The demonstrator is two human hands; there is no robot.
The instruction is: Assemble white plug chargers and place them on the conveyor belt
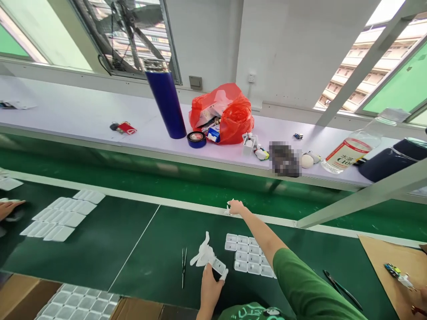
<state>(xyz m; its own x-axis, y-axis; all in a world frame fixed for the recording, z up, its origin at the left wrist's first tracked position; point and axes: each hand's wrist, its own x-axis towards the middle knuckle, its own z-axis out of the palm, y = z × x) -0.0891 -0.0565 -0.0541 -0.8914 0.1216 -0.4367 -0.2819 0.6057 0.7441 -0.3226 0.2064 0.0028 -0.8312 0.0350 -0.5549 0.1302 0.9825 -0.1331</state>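
My left hand (210, 284) is closed around a small clear plastic case (218, 266) with crumpled white film (202, 253) sticking out of it, low over the dark green mat. My right arm, in a green sleeve, reaches far forward. My right hand (236, 207) pinches a small white scrap (228, 209) at the far edge of the mat, beside the green conveyor belt (167, 186). A block of clear plastic cases (248, 259) lies between my two hands. Black tweezers (183, 266) lie on the mat left of my left hand.
More clear cases (63, 215) lie at the left, near another person's hand (8, 208). A tray of cases (78, 304) sits in a cardboard box below. Beyond the belt, a white shelf holds a blue cylinder (167, 104), a red bag (223, 113), tape and a bottle (350, 151). Black cutters (340, 289) and cardboard (396, 266) lie to the right.
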